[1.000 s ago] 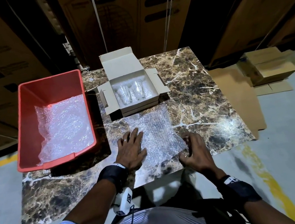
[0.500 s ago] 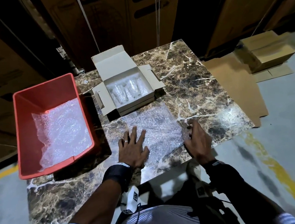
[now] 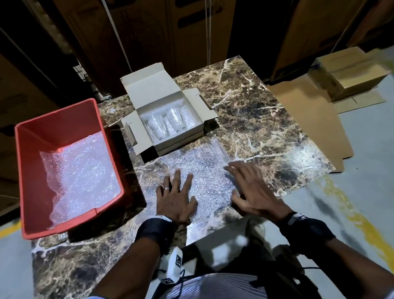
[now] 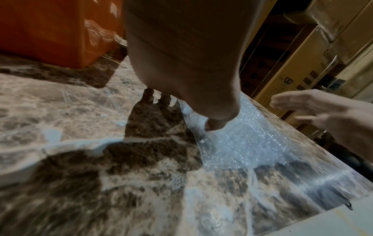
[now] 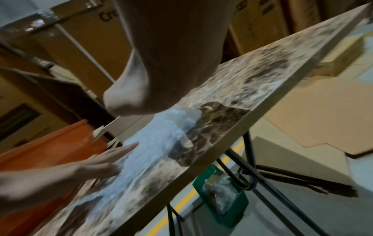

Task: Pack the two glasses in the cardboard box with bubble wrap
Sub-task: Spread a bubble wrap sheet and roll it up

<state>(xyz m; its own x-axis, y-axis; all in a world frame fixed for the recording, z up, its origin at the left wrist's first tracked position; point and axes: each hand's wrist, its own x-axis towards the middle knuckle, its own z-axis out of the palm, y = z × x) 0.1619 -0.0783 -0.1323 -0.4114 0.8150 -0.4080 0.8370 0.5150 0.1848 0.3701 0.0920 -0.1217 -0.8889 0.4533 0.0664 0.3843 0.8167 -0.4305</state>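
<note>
Left hand (image 3: 175, 200) flat, fingers spread, on the bubble wrap sheet (image 3: 201, 173) at the tabletop's (image 3: 275, 125) near edge, right hand (image 3: 253, 189) beside it (fingers straight, loose).

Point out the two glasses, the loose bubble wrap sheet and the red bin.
two glasses (image 3: 166, 124): head view, left glass's body, inside the box.
bubble wrap sheet (image 3: 203, 171): head view, middle, between the hands.
red bin (image 3: 57, 121): head view, far wall.
</note>
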